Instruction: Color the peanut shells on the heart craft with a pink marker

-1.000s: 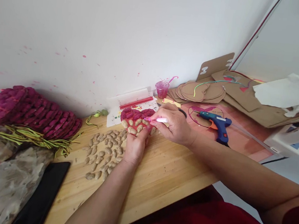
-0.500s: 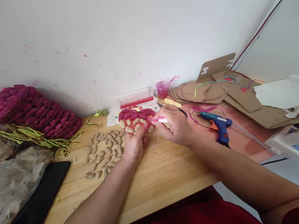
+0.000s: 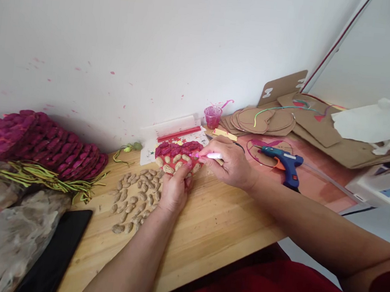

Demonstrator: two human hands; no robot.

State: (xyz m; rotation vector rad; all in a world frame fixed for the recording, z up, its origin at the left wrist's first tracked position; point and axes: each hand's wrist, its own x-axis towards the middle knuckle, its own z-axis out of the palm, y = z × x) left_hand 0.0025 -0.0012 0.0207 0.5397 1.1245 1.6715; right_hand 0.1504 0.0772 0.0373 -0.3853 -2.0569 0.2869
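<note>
Using the pink cup [image 3: 213, 117] as the landmark: the peanut-covered piece [image 3: 175, 150] is held up on the near side of it and to the left, upper part coated magenta, lower peanuts bare over a red base. Left hand [image 3: 175, 185] has it pinched from below, thumb on the face; most of the other fingers are hidden behind, so their exact grip isn't readable. Right hand [image 3: 230, 161] is on the near side of the cup and a bit right, closed in a pinch around a white-handled tool [image 3: 214, 156] (brush or pen, can't tell: the working end is a pink blur). That tip is at the right part of the piece, partly covered by fingers; contact not certain. Loose peanuts [image 3: 133, 200] lie left of the cup and nearer the wearer; the left forearm cuts off the edge of the spread. Printed sheet [image 3: 148, 156] is left of the cup, largely masked by the piece. Painted stack [image 3: 65, 147] is far left of the cup, cropped by the frame edge. Blue glue gun [image 3: 286, 162] is right of the cup and nearer; its lower end is hidden by the right forearm. Cardboard cutouts [image 3: 255, 120] are just right of the cup, overlapping, count unclear.
</note>
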